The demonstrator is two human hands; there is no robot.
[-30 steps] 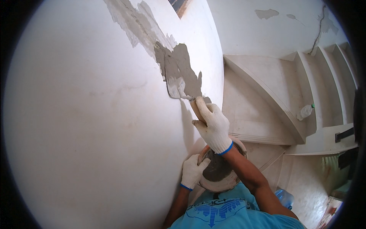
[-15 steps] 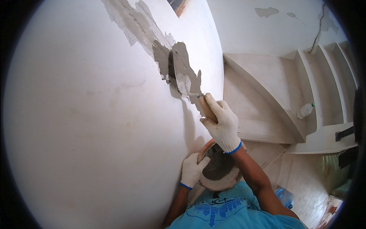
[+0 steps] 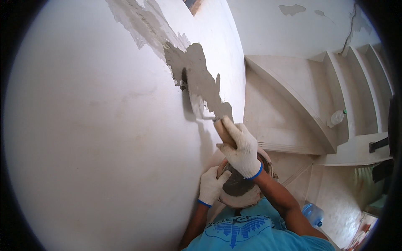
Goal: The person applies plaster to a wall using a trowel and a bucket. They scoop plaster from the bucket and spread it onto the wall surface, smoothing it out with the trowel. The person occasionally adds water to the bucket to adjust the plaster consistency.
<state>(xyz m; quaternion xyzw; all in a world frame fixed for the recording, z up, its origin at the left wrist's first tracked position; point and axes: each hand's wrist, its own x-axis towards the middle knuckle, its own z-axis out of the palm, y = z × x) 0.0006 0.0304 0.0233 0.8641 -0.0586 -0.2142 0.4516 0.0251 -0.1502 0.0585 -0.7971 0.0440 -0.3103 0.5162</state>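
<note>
My right hand [image 3: 242,152], in a white knit glove with a blue cuff, is closed around the wooden handle of a trowel [image 3: 195,100]. The trowel's metal blade lies against the white wall [image 3: 104,159], over the lower left edge of a grey mortar patch [image 3: 197,62]. Below, my left hand [image 3: 211,185], gloved the same way, grips the rim of a round pan [image 3: 251,200] held close to my body. Dark wet mortar [image 3: 238,184] lies in the pan. My right hand and forearm hide part of the pan.
Curving steps [image 3: 289,104] rise on the right, with a clear plastic bottle with a green cap [image 3: 336,119] on one. A large blue water bottle [image 3: 313,214] stands lower right, beside my right arm. The far wall has a long crack [image 3: 349,33] and peeled spots.
My right hand has drawn the trowel down toward me along the wall. More smoothed grey mortar shows where the blade was. The left hand and pan stay almost in place.
</note>
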